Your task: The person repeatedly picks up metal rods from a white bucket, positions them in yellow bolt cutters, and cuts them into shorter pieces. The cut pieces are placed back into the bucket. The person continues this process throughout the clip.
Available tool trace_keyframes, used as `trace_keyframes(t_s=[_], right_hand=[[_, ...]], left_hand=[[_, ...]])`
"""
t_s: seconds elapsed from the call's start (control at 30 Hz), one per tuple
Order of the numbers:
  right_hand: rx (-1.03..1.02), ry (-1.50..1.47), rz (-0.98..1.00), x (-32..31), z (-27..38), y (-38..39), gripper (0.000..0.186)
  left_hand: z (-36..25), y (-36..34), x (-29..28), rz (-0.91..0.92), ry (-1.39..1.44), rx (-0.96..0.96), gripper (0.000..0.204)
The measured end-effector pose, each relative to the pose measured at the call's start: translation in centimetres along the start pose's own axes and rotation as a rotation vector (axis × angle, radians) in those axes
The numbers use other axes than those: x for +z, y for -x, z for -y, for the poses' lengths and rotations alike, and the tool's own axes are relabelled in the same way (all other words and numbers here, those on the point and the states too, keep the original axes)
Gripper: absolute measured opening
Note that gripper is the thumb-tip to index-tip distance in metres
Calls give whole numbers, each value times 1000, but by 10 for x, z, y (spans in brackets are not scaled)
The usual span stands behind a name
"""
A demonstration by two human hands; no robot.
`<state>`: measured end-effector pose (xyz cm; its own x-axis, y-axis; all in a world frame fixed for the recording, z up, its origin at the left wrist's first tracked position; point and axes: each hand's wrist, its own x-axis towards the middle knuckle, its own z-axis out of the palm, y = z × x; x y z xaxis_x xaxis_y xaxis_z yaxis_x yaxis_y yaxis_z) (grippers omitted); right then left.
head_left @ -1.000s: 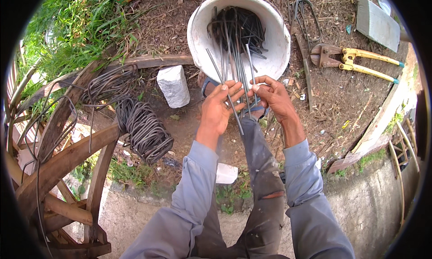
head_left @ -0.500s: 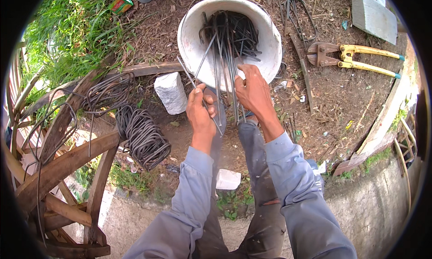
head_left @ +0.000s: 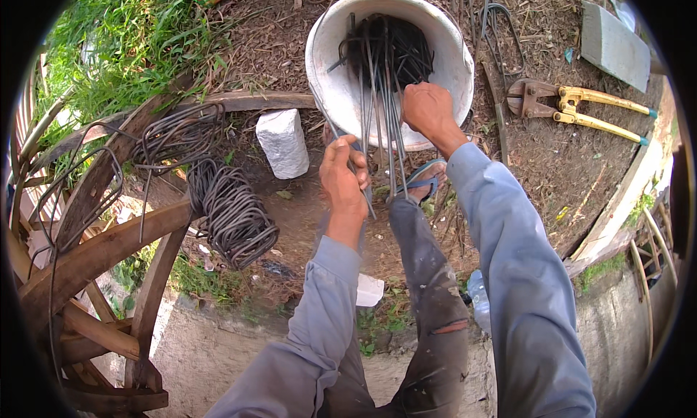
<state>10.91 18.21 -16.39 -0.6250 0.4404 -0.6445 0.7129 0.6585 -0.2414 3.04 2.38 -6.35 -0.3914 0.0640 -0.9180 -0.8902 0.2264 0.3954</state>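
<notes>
A white bucket (head_left: 319, 70) leans with its mouth toward me, holding a dark heap of bent metal rods (head_left: 396, 51). Several longer grey rods (head_left: 392, 138) stick out over its near rim toward my knee. My left hand (head_left: 345, 177) is closed around thin metal rods (head_left: 327, 117) that slant past the bucket's left side. At the bucket's mouth my right hand (head_left: 430, 113) is closed, knuckles up, by the right edge of the rods; what its fingers grip is hidden beneath it.
Yellow-handled bolt cutters (head_left: 581, 106) lie on the soil to the right, beside a flat metal bar (head_left: 497, 109). Left of my hands are a white block (head_left: 283, 144), a bundle of bent metal rings (head_left: 232, 211) and wooden beams (head_left: 109, 251). A plastic bottle (head_left: 479, 302) is by my right leg.
My right hand has moved up and right, into the bucket's mouth. My left hand stays closed on its rods. The view has shifted a little, and my sandalled foot now shows.
</notes>
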Motion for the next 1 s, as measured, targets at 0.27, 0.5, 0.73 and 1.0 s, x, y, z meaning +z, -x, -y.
trace_keyframes(t_s=[0.27,0.5,0.73,1.0], right_hand=[[334,-1059,224,-46,-18,71,29],[435,-1384,265,-36,-24,79,32],[479,-666,-97,-38,-4,82,27],[329,-641,20,-8,27,50,34]], left_hand=[[4,-5,-7,104,54,15,28],[6,-6,-3,180,59,5,29],[4,-7,-6,147,68,13,29],[2,-7,-6,93,61,44,30]])
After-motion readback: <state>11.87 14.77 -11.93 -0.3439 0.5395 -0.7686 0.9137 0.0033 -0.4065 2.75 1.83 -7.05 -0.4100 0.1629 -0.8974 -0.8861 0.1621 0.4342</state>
